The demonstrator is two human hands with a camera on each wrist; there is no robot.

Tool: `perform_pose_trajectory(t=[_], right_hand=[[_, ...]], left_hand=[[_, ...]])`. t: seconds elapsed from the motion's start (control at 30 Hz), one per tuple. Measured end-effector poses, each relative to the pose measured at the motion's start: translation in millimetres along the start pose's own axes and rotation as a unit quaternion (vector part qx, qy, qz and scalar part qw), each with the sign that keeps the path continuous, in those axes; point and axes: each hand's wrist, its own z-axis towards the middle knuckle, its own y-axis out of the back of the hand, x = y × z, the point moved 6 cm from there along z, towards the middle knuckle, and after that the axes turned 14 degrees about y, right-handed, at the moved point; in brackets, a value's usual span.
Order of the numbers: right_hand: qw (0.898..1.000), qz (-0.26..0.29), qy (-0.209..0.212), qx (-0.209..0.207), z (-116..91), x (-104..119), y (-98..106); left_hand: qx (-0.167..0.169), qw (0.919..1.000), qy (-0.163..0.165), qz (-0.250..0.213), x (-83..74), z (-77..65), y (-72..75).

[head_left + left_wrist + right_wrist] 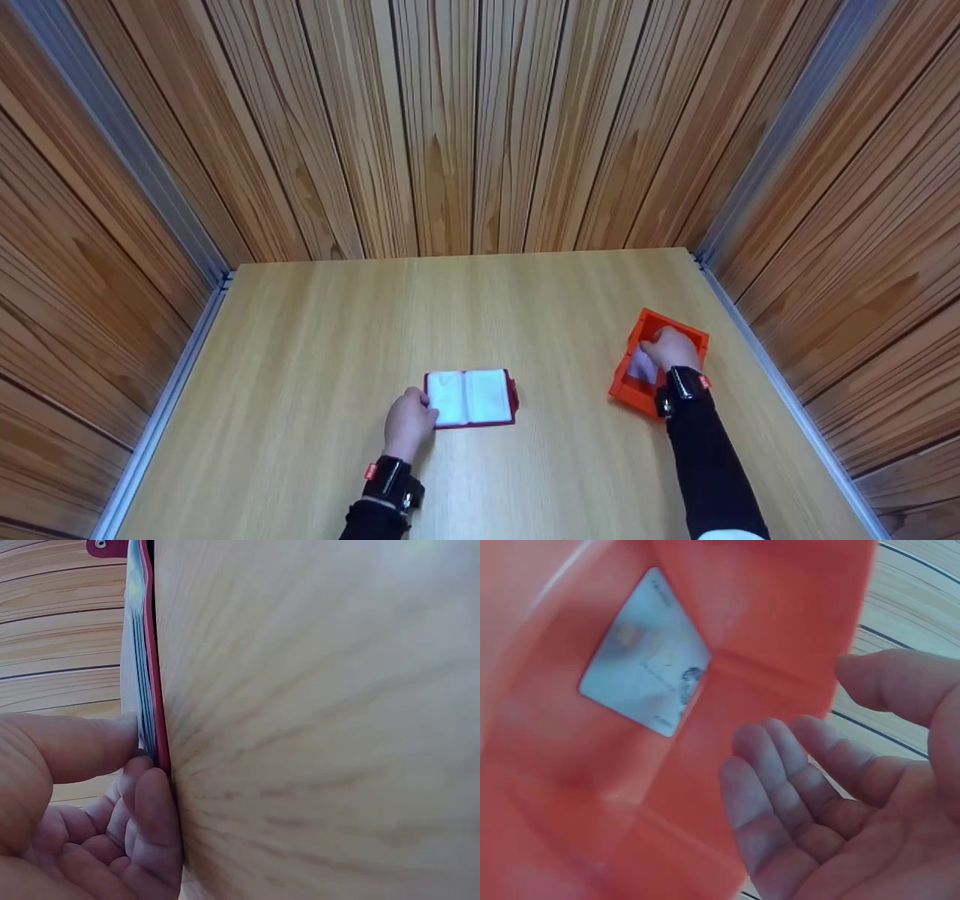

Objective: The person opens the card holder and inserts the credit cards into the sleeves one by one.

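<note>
An open card holder (466, 397) with a red cover and clear-looking white sleeves lies on the table in the head view. My left hand (410, 424) pinches its left edge. The left wrist view shows the thumb on top of the stacked sleeves (140, 652) and curled fingers against the cover's edge. Over on the right, my right hand (673, 349) reaches into an orange bin (637, 397). A pale printed card (649, 656) lies inside that bin. In the right wrist view the thumb stands apart from the loosely bent fingers (761, 795), and nothing is between them.
A light wooden table (315, 337) carries both the bin and the card holder. Wood-panelled walls (442, 135) enclose it at the back and sides, with metal rails (780, 390) along the side edges. A red strap with a snap (105, 546) shows on the holder's far side.
</note>
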Motion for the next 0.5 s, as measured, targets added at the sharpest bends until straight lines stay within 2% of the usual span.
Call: perform_pose_trajectory(t=[0.3,0.5], right_hand=[[0.999,0.001,-0.025,0.044,-1.1,-9.3,-12.2],[0.999,0.016,-0.029,0.034,-2.3,-11.6,-19.6]], left_hand=[[-0.003,1.0000,-0.006,-0.003,0.5,1.0,0.1],[0.009,0.9999,0.011,0.000,2.4,1.3,-1.6]])
